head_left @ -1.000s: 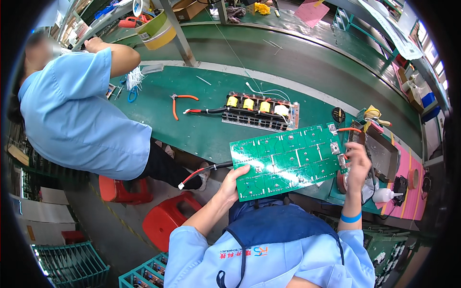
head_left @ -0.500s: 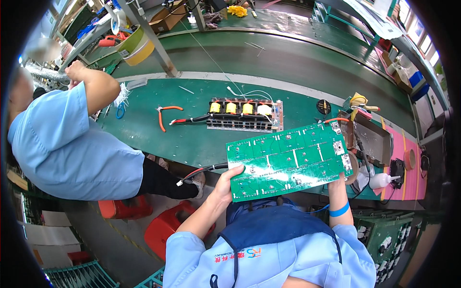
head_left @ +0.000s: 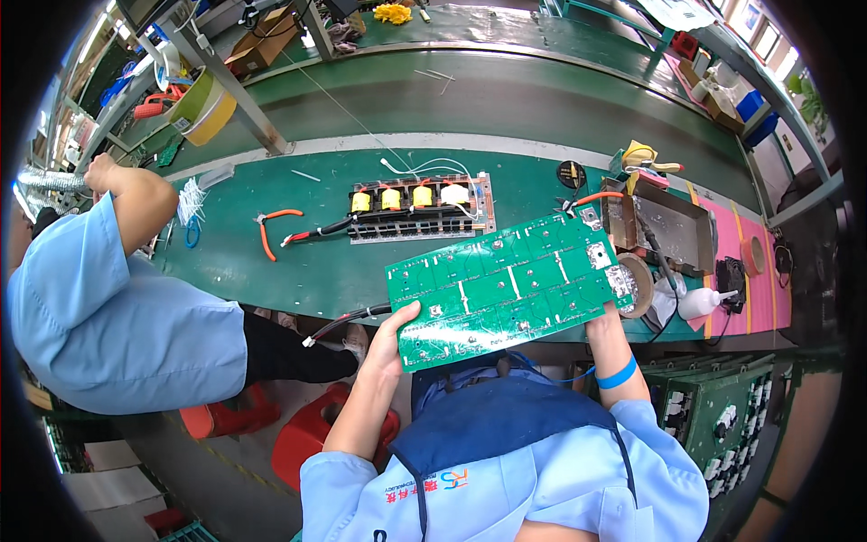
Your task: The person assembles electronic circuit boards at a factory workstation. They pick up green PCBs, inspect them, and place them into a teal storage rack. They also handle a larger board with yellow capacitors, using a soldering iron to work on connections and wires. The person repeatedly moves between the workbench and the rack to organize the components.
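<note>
A large green circuit board (head_left: pixel 506 294), solder side up, is held tilted above the bench's near edge. My left hand (head_left: pixel 390 341) grips its left end, thumb on top and the other fingers out of sight underneath. My right hand (head_left: pixel 606 323) supports the lower right corner, its fingers hidden beneath the board; a blue band circles that wrist. Black and red leads (head_left: pixel 348 323) with a white connector stick out past the board's left edge. Beyond it on the bench lies another assembly (head_left: pixel 420 210) with yellow-wrapped transformers, white wires and a black cable.
Orange-handled pliers (head_left: pixel 269 237) lie at the left; a second orange-handled tool (head_left: pixel 591 199) is behind the board. To the right are a metal tray (head_left: pixel 673 226), a roll of tape (head_left: pixel 752 256) and a white squeeze bottle (head_left: pixel 700 303). A co-worker (head_left: pixel 117 316) stands at the left.
The whole scene has shifted left in the view as my head turned. Both hands still hold the board, with its tilt about the same.
</note>
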`<action>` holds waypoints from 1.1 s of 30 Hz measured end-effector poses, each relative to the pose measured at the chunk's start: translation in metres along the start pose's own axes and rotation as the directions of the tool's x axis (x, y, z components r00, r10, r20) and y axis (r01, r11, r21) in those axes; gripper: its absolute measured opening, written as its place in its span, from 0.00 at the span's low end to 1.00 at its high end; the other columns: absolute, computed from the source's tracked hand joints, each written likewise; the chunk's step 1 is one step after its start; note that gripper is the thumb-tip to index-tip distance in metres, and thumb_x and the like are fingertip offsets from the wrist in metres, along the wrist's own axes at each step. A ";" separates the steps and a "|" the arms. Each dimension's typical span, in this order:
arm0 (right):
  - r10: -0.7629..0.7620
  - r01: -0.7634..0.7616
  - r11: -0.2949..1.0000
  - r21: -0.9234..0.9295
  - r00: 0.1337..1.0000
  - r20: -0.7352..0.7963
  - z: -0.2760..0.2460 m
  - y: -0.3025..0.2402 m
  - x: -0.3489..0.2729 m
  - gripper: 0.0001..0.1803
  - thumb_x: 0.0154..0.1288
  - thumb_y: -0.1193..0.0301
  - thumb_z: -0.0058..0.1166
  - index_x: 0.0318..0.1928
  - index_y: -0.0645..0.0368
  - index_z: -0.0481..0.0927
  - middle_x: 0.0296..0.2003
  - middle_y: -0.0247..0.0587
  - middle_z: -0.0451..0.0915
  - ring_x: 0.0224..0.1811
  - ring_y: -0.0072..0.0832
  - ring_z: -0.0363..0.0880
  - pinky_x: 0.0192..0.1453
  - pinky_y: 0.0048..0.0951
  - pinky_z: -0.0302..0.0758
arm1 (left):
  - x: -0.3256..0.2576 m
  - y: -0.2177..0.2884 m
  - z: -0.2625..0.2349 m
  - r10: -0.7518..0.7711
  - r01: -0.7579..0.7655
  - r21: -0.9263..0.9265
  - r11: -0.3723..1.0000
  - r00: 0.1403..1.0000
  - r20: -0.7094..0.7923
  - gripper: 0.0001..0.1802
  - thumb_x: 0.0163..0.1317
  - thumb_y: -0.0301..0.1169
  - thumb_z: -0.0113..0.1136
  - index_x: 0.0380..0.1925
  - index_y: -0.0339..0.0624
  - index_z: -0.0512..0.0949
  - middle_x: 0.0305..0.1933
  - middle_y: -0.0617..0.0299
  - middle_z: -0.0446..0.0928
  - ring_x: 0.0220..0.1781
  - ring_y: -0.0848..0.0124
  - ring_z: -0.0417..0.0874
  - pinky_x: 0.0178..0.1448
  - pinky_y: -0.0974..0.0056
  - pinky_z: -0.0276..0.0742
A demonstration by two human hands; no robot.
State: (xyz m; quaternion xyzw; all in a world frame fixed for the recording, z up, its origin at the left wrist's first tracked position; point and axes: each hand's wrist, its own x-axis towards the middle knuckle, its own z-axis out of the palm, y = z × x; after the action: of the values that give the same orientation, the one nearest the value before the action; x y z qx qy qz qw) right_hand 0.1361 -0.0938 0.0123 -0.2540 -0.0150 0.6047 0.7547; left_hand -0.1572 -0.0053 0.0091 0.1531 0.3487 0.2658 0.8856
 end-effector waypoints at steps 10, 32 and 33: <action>-0.008 0.007 1.000 -0.021 0.999 -0.033 -0.003 0.005 0.003 0.20 0.61 0.55 0.40 0.44 0.56 0.72 0.41 0.38 0.75 0.40 0.29 0.73 0.46 0.31 0.70 | -0.002 -0.002 -0.004 0.019 -0.019 -0.015 1.000 0.999 0.037 0.24 0.59 0.43 0.48 0.51 0.41 0.64 0.51 0.56 0.68 0.50 0.66 0.71 0.53 0.61 0.69; 0.018 -0.020 0.999 -0.049 0.999 -0.045 0.001 0.018 0.016 0.21 0.61 0.53 0.39 0.44 0.56 0.72 0.40 0.38 0.75 0.40 0.29 0.73 0.45 0.31 0.71 | -0.007 0.003 -0.014 0.032 -0.031 -0.012 0.999 0.993 0.112 0.25 0.57 0.40 0.51 0.50 0.35 0.64 0.50 0.52 0.69 0.50 0.64 0.72 0.53 0.61 0.69; 0.016 -0.018 0.999 -0.049 0.999 -0.045 0.001 0.019 0.017 0.21 0.61 0.53 0.39 0.44 0.56 0.72 0.40 0.38 0.75 0.40 0.29 0.73 0.45 0.31 0.71 | -0.008 0.004 -0.014 0.024 -0.026 0.012 1.000 0.991 0.130 0.25 0.56 0.39 0.51 0.50 0.34 0.64 0.50 0.52 0.69 0.50 0.65 0.72 0.54 0.61 0.68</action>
State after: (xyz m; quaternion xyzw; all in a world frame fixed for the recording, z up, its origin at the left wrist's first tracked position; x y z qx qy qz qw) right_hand 0.1236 -0.0752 0.0007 -0.2864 -0.0109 0.6047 0.7431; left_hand -0.1731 -0.0055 0.0057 0.1806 0.2902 0.2637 0.9020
